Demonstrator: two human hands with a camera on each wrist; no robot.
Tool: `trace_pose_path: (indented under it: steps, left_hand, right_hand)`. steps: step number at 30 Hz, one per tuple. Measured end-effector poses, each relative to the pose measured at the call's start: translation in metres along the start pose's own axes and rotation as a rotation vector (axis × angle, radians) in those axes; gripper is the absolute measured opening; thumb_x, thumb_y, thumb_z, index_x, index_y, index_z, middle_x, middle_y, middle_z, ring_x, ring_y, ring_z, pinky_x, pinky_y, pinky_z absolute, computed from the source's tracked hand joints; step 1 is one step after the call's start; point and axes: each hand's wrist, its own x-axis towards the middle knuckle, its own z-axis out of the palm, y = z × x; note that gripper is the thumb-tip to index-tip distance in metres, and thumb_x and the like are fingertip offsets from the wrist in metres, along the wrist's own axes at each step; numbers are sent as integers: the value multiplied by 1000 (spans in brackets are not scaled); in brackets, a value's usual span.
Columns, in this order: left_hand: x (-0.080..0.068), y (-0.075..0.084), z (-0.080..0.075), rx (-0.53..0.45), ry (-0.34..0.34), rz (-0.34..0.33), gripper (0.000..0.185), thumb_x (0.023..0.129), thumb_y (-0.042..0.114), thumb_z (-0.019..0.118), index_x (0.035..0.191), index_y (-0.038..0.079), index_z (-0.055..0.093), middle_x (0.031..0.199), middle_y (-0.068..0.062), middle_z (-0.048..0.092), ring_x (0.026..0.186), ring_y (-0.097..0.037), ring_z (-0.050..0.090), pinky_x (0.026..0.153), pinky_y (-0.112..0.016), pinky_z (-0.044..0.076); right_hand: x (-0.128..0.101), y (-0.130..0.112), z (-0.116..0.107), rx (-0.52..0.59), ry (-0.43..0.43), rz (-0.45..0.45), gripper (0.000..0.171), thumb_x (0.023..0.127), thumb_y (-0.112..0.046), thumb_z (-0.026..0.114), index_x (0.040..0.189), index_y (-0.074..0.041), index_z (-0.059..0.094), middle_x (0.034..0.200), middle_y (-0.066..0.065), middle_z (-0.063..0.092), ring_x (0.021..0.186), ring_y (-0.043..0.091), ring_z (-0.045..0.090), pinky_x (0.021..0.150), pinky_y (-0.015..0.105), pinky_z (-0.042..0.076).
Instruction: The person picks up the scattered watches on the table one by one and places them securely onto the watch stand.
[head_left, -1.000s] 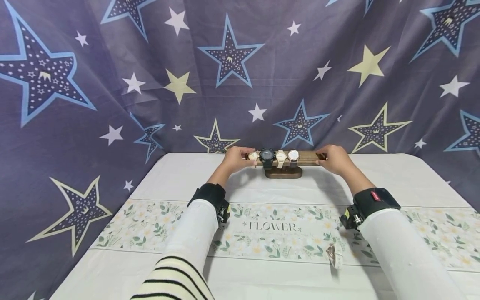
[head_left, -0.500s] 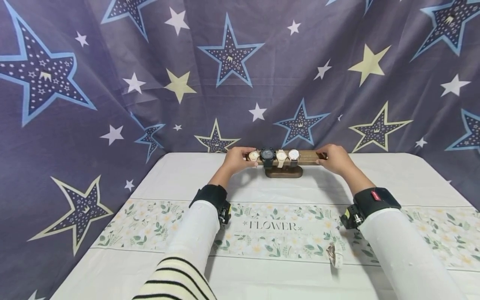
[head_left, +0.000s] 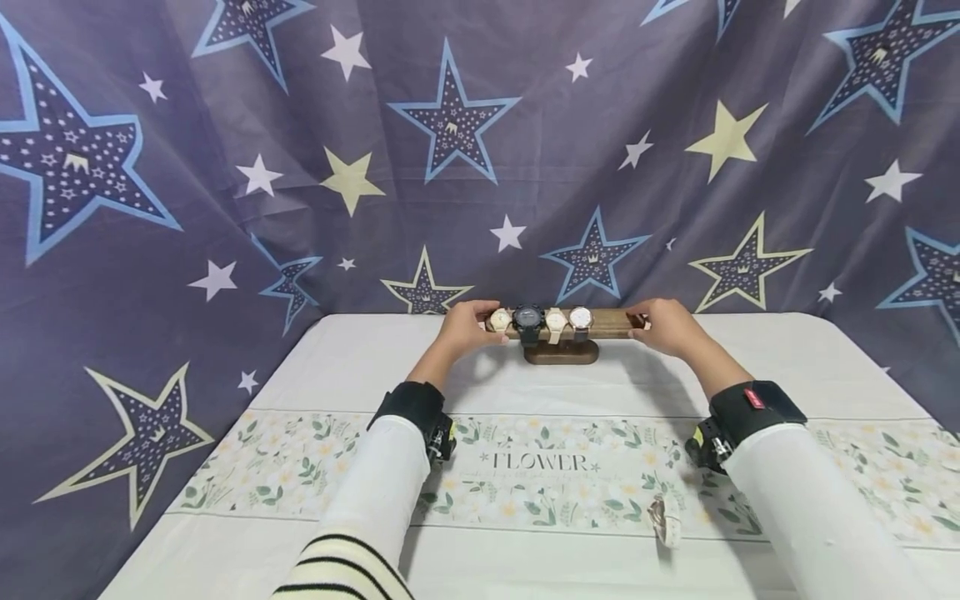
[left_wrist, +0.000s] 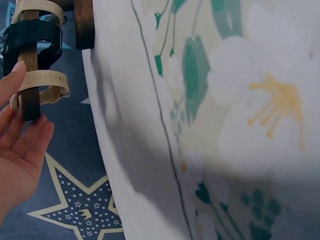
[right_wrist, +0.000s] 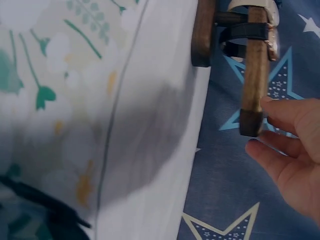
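A brown wooden watch stand [head_left: 613, 323] stands at the back of the table, its crossbar raised over an oval base [head_left: 561, 353]. Toward its left side the bar carries several watches: a cream-strapped one [head_left: 500, 319], a chunky black one [head_left: 528, 319], another cream one [head_left: 556, 322] and a dark-strapped one with a white dial [head_left: 581, 319]. My left hand [head_left: 462, 327] grips the bar's left end, thumb beside the cream strap [left_wrist: 44, 80]. At the bare right end, my right hand [head_left: 667, 327] holds the bar between thumb and fingers, around its dark tip [right_wrist: 251, 123].
A loose watch [head_left: 664, 521] lies on the white tablecloth [head_left: 360, 350], nearer to me and toward the right. A printed floral band [head_left: 285, 458] crosses the cloth. Right behind the stand hangs a star-patterned curtain [head_left: 480, 225].
The head view has tilted up slightly, so everything on the table appears a little lower. Both hands keep their places at the stand's ends.
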Motion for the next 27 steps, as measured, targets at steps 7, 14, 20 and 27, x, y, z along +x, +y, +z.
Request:
trace_pose_path:
  steps: [7,14,20,27]
  left_hand:
    - [-7,7,-12,65,126,50,57,75,11,85,128,7,63,128,-13,62,116,-28,58,97,-38,49]
    - [-29,17,-24,35,139,159,43,76,4,81,117,2,67,115,-15,65,107,-27,62,89,-34,54]
    - [-59,29,-24,50,117,257,30,78,0,77,107,-1,70,100,-13,70,91,-23,67,81,-34,58]
    - [-94,51,-24,62,30,372,22,76,-8,69,93,5,74,86,-5,71,74,-12,64,68,-25,56]
  right_hand:
    - [-6,-9,-22,13,42,29,36,89,-10,68,117,12,62,117,32,59,103,45,60,88,56,50]
    - [-25,-21,-43,7,118,-99,31,86,-7,70,111,10,64,110,27,63,97,41,63,86,53,51]
    - [-49,-34,-52,-11,141,-199,27,86,-8,71,108,7,66,107,22,65,93,36,64,79,50,53]
    - [-82,-40,-52,12,163,-286,22,84,-8,75,103,2,68,102,15,67,86,30,66,74,47,56]
